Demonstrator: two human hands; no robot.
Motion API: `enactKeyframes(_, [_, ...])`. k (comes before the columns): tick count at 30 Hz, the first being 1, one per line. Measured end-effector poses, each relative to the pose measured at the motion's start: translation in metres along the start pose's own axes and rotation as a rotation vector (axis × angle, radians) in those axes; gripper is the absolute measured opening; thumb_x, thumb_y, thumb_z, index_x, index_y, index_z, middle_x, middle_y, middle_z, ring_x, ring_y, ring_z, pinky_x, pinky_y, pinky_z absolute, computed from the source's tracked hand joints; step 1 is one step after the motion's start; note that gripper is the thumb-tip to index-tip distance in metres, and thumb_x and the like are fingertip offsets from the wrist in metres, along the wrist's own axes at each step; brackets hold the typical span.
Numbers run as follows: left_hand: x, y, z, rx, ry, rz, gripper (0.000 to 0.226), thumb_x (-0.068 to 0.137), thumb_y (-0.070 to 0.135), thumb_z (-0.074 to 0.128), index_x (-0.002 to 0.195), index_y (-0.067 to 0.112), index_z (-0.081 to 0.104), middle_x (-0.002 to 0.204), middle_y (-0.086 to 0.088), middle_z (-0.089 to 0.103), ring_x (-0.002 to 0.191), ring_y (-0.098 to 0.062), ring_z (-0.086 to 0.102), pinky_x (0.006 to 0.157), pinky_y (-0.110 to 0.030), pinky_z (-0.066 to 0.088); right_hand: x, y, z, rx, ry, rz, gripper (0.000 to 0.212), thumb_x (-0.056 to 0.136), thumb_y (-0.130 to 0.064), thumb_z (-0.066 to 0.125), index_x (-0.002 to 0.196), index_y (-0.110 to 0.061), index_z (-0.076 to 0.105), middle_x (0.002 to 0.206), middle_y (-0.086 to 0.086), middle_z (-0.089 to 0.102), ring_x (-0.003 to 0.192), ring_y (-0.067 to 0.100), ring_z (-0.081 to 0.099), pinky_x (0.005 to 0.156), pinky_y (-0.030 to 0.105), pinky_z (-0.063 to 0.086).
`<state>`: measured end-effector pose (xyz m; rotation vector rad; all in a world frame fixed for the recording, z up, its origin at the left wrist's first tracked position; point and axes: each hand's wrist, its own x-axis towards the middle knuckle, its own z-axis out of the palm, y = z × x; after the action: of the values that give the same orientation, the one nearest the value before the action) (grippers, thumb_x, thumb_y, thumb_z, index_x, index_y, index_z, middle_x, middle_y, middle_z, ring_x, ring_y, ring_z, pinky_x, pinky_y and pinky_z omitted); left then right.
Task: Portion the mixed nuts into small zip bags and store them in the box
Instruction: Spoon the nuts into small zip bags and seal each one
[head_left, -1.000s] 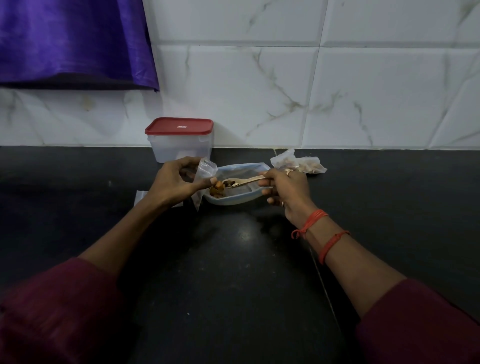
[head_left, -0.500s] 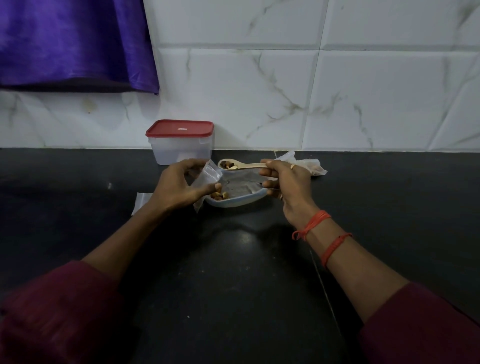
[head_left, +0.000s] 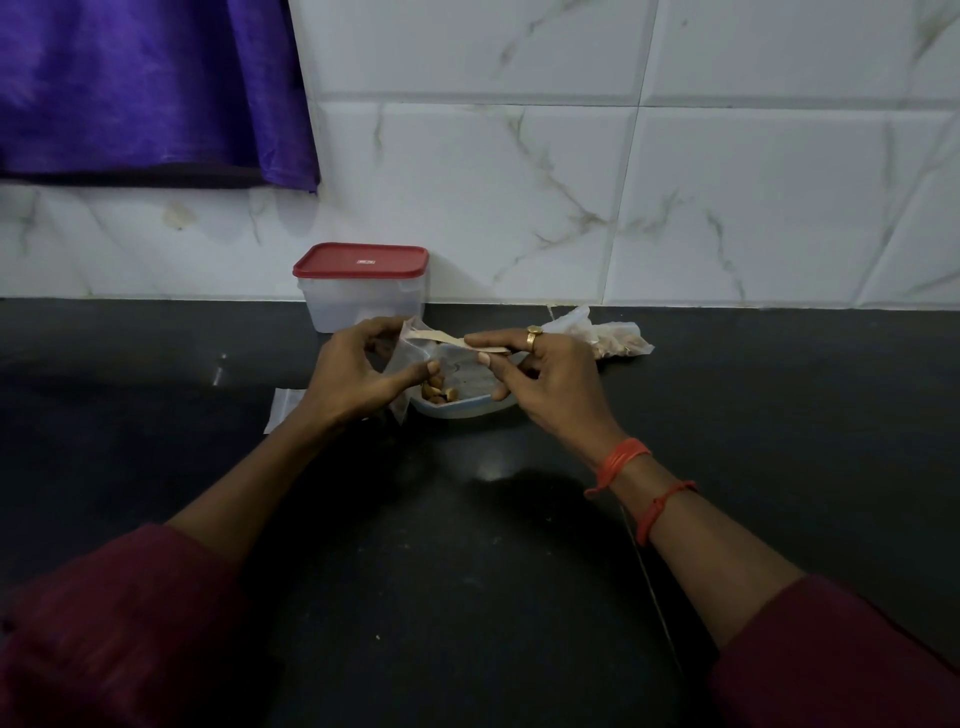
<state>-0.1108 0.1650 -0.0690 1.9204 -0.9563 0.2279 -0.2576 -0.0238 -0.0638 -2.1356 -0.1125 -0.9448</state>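
My left hand (head_left: 358, 374) pinches a small clear zip bag (head_left: 408, 353) held open over a shallow pale-blue dish (head_left: 467, 408). A few mixed nuts (head_left: 439, 392) lie at the dish's left side. My right hand (head_left: 540, 376) holds a wooden spoon (head_left: 441, 339) by its handle, and the spoon's bowl is tipped into the bag's mouth. What the spoon carries is hidden by the bag. The storage box (head_left: 361, 286), clear with a red lid on, stands against the wall behind my left hand.
Filled zip bags of nuts (head_left: 608, 338) lie behind my right hand near the wall. An empty flat zip bag (head_left: 283, 410) lies on the black counter (head_left: 467, 571) left of my left wrist. A purple cloth (head_left: 145, 88) hangs at the upper left.
My right hand lifted the spoon out of the dish and carried it left, up to the open mouth of the bag that my left hand keeps holding.
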Motion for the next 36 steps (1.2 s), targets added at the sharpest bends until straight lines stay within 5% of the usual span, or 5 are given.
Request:
enactKeyframes(4, [0.000,-0.001,0.000,-0.025,0.003,-0.025,0.061,0.076,0.040,0.081,0.130,0.019,0.062,0.113,0.003,0.068,0.100,-0.010,0.064,0.078,-0.021,0.054,0.001,-0.006,-0.005,0.037,0.045,0.093,0.021,0.094,-0.019,0.071,0.114,-0.023,0.074,0.093,-0.010,0.074,0.060,0.003,0.071,0.052,0.013,0.050])
enactKeyframes(16, [-0.001,0.000,-0.002,-0.058,-0.027,-0.060,0.072,0.068,0.052,0.076,0.130,0.020,0.060,0.116,0.000,0.068,0.103,-0.014,0.065,0.086,-0.033,0.057,0.007,-0.006,-0.010,0.252,0.201,0.310,0.013,0.098,-0.016,0.064,0.106,-0.022,0.072,0.084,-0.007,0.076,0.054,0.012,0.070,0.048,0.018,0.051])
enactKeyframes(23, [-0.001,-0.003,-0.002,-0.058,-0.029,-0.075,0.068,0.071,0.049,0.077,0.130,0.020,0.060,0.116,0.001,0.068,0.103,-0.012,0.065,0.083,-0.029,0.056,0.007,0.005,-0.008,0.095,0.243,0.384,0.017,0.093,-0.015,0.066,0.088,-0.029,0.074,0.074,-0.005,0.076,0.054,0.015,0.070,0.065,0.039,0.062])
enactKeyframes(28, [0.001,-0.004,-0.002,-0.069,-0.055,-0.098,0.066,0.073,0.046,0.078,0.131,0.021,0.059,0.117,0.003,0.067,0.103,-0.009,0.064,0.086,-0.030,0.056,0.003,0.011,-0.008,-0.223,0.175,0.377,0.041,0.076,-0.054,0.050,0.095,-0.030,0.077,0.074,-0.008,0.074,0.073,0.015,0.072,0.070,0.042,0.061])
enactKeyframes(36, [0.003,-0.007,-0.002,-0.039,-0.096,-0.121,0.068,0.075,0.044,0.079,0.135,0.020,0.057,0.122,0.002,0.065,0.101,-0.007,0.062,0.080,-0.023,0.053,0.002,0.011,-0.002,-0.322,0.042,0.317,0.018,0.091,-0.033,0.065,0.101,-0.026,0.078,0.073,-0.005,0.074,0.068,0.013,0.071,0.069,0.041,0.061])
